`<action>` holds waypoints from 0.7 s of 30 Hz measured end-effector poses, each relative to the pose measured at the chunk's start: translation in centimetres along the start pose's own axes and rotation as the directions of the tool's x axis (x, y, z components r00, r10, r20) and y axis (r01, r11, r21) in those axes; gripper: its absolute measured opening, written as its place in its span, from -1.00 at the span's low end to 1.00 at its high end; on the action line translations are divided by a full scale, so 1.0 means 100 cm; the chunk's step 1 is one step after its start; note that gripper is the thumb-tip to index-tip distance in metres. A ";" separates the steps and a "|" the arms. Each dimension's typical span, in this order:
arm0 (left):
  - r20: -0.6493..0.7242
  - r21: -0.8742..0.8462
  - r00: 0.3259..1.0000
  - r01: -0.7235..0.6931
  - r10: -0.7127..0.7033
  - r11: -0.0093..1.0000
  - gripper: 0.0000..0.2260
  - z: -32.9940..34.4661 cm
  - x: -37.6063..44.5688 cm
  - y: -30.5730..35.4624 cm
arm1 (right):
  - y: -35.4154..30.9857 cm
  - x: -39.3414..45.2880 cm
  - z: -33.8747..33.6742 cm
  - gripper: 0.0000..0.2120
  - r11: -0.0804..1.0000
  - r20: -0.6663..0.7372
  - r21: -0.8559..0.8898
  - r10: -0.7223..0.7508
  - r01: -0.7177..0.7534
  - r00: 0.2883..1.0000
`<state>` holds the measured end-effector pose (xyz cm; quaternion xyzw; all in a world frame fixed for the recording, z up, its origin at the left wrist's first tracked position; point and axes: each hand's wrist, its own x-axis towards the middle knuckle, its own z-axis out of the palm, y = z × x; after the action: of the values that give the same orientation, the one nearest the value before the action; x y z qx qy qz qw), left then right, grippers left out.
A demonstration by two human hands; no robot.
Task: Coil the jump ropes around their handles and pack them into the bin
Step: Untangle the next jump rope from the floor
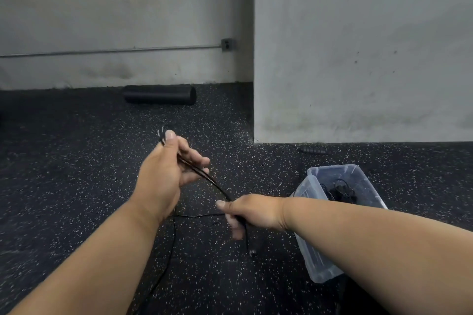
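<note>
A thin black jump rope (217,185) runs taut between my two hands above the speckled floor. My left hand (169,166) pinches a doubled stretch of it, with the strands poking out past my thumb. My right hand (245,212) grips the black handles (249,240), which point down toward the floor. A loose length of the rope (172,235) trails across the floor below my left forearm. The clear plastic bin (311,258) stands on the floor at the right, partly behind my right forearm, with dark coiled ropes (341,190) inside.
A black foam roller (160,94) lies against the far wall. Another dark handle (313,149) lies on the floor beside the grey pillar (358,59). A conduit and outlet box (227,45) run along the back wall.
</note>
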<state>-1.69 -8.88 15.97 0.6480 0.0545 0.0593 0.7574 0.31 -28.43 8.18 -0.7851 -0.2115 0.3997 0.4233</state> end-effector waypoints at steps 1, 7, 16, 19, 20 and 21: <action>-0.002 -0.035 1.000 0.009 -0.009 0.999 -0.60 -0.004 0.003 0.001 | -0.002 -0.001 -0.001 -0.38 1.000 -0.059 -0.027 0.000 -0.002 0.998; 0.261 0.300 0.923 0.201 -0.282 0.933 -0.56 -0.011 -0.004 -0.035 | -0.038 0.000 -0.014 -0.44 0.919 -0.324 0.316 -0.129 0.236 0.937; 0.348 0.699 0.854 0.039 -0.387 0.714 -0.52 0.023 -0.044 -0.093 | -0.090 -0.012 -0.026 -0.44 0.483 -0.322 0.781 -0.229 0.395 0.919; 0.291 0.624 0.892 0.098 -0.347 0.775 -0.71 0.027 -0.040 -0.096 | -0.092 -0.011 -0.029 -0.45 0.278 -0.294 0.896 -0.217 0.348 0.931; 0.296 0.623 0.895 0.084 -0.334 0.778 -0.71 0.028 -0.038 -0.096 | -0.091 -0.011 -0.029 -0.45 0.229 -0.288 0.914 -0.214 0.334 0.934; 0.310 0.635 0.894 0.057 -0.322 0.770 -0.73 0.030 -0.037 -0.095 | -0.091 -0.011 -0.029 -0.46 0.193 -0.282 0.927 -0.205 0.321 0.937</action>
<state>-4.67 -13.82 7.10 0.8461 -0.0195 -0.1743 0.5033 2.06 -25.59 17.24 -0.3291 -0.0321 0.3278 0.8850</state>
